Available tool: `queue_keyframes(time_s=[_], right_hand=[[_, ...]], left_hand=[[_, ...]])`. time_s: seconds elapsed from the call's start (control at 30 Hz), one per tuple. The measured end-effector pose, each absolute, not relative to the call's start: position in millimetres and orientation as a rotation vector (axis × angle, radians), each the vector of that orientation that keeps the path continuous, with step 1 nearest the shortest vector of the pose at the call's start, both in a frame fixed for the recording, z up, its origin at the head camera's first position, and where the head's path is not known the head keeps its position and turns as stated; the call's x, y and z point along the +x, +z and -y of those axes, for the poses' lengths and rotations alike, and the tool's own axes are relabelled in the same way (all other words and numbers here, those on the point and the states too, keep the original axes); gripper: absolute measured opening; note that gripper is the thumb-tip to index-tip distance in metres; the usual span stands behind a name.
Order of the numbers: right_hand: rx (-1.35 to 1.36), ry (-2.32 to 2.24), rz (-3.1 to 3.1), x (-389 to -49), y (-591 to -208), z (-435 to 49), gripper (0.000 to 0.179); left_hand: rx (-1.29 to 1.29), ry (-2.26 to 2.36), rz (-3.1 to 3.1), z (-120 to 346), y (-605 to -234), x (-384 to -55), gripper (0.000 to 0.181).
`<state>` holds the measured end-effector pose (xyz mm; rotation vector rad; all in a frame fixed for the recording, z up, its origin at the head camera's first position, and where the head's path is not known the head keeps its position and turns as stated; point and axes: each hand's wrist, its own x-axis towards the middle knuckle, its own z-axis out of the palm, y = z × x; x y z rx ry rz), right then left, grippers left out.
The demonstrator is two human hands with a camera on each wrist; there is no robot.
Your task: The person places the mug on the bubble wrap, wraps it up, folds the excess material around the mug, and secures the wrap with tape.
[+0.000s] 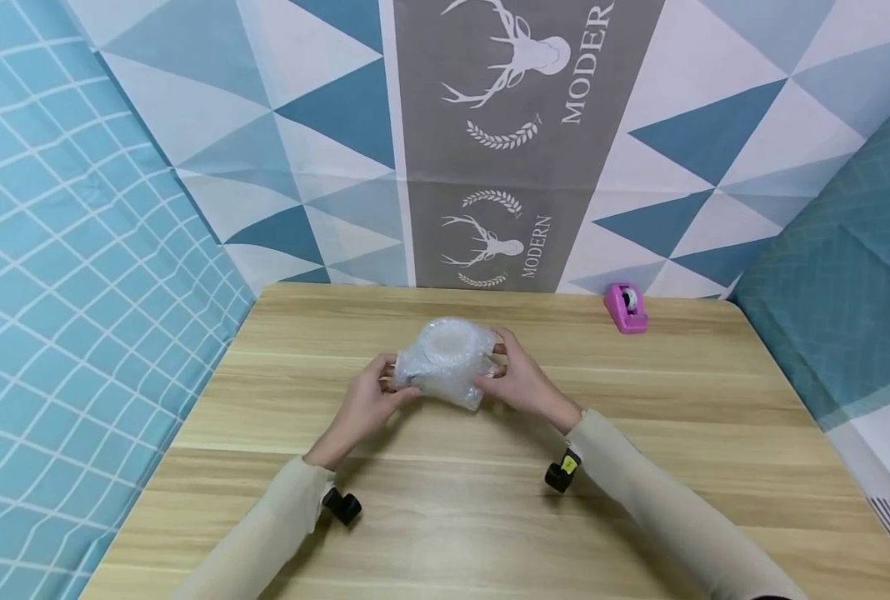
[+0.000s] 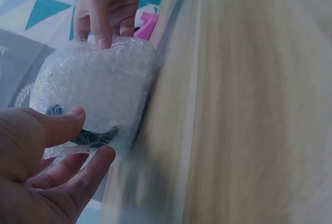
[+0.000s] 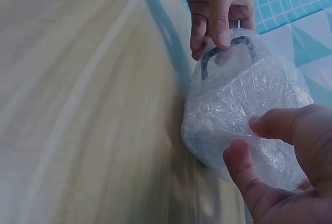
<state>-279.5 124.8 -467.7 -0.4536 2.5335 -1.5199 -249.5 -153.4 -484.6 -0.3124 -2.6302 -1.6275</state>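
Note:
A mug-shaped thing wrapped in clear bubble wrap [image 1: 448, 354] is held between both hands over the back half of the wooden table. Its pale round top shows in the head view, and a dark curved handle [image 3: 228, 53] shows through the wrap on the left hand's side. My left hand [image 1: 365, 400] grips the handle end, thumb on the near face and fingers behind. On the opposite end my right hand [image 1: 522, 377] pinches the wrap, its thumb in front and fingers at the far side. The mug's sides are blurred by the plastic.
A pink tape dispenser [image 1: 627, 308] stands at the table's back right. Patterned cloth [image 1: 340, 125] hangs behind the wooden table [image 1: 445, 517], and blue checked cloth [image 1: 77, 275] runs along its left side. Each wrist carries a small black camera.

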Motion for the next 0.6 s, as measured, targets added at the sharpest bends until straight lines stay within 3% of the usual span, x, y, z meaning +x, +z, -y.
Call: queue_keyframes(time_s=[0.6], right_hand=[[-0.425,-1.434,-2.725,-313,-461,-92,0.082]], left_hand=[[-0.251,-1.386,2.63,171,-484,-275,0.046]])
